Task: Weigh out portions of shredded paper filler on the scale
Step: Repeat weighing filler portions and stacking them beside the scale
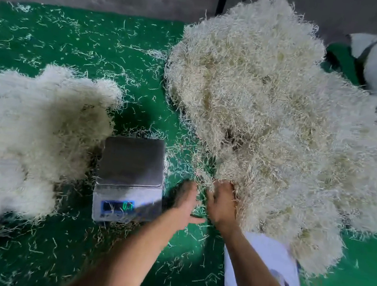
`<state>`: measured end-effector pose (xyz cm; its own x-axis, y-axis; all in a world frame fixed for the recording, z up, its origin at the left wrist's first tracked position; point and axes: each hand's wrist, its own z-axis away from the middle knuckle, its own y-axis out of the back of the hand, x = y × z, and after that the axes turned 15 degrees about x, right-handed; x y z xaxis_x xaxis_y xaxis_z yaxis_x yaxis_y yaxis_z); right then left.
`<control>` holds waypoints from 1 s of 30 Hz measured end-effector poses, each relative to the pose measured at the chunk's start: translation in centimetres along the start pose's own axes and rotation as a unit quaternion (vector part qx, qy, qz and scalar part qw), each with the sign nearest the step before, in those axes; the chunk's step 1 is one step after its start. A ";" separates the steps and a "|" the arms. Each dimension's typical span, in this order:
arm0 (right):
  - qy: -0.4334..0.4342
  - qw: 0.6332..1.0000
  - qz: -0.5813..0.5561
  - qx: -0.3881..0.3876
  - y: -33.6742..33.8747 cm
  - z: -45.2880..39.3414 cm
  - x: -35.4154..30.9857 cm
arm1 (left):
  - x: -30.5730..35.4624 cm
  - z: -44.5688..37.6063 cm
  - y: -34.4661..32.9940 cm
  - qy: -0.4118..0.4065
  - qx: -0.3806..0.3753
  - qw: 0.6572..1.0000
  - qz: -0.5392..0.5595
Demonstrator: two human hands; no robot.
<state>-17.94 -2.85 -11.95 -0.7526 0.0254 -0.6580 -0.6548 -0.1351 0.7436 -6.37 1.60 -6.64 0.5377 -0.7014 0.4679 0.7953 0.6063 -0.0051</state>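
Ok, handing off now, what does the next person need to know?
Left hand: open, beside the big shredded paper pile's near edge.
Right hand: fingers dug into that edge; grip hidden.
Scale: pan bare, display lit but blurred.
Smaller pile lies left of the scale, on the green surface.
Left to do: pull a handful, set it on the pan, trim to weight.

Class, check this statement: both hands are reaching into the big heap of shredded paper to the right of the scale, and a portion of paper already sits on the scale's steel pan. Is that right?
Not quite. The head view shows the steel pan of the scale bare, with no portion on it. The rest holds: the left hand and right hand both reach into the big heap of shredded paper to the scale's right.
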 end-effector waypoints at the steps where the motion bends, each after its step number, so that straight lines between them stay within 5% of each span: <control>1: -0.027 0.999 -0.034 0.025 -0.1 0.3 -0.6 | -0.8 -0.1 0.0 0.006 -0.005 1.000 0.007; 3: -0.095 0.988 -0.116 0.034 -0.1 0.8 -2.2 | -1.3 -0.2 -0.4 0.037 -0.034 0.998 0.045; 6: -0.050 0.979 -0.193 0.044 0.4 1.9 -4.6 | 0.3 0.4 -0.6 0.070 -0.101 0.986 0.116; 9: 0.030 0.964 -0.240 0.112 2.2 1.9 -6.4 | 3.6 1.1 0.7 -0.080 -0.015 0.997 0.010; 12: 0.112 0.953 -0.221 0.175 4.8 0.2 -8.2 | 8.2 2.0 2.2 -0.223 0.109 0.960 -0.128; 17: 0.279 0.953 0.044 0.105 7.7 -2.7 -11.2 | 16.3 7.1 2.9 -0.404 0.042 0.893 -0.196; 21: 0.224 0.957 0.153 0.103 8.8 -4.9 -13.6 | 21.9 12.6 2.9 -0.513 0.048 0.810 -0.278; 26: 0.099 0.963 0.240 0.073 12.9 -7.2 -15.1 | 27.5 19.5 3.3 -0.572 0.071 0.799 -0.171; 30: 0.119 0.978 0.118 0.126 15.6 -6.7 -18.6 | 29.7 22.2 3.7 -0.597 0.058 0.758 -0.257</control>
<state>-13.67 -12.03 11.07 -0.8672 -0.2117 -0.4507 -0.4832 0.1392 0.8644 6.28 -8.64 26.89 -0.5261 -0.0598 0.8483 0.7466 0.4453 0.4943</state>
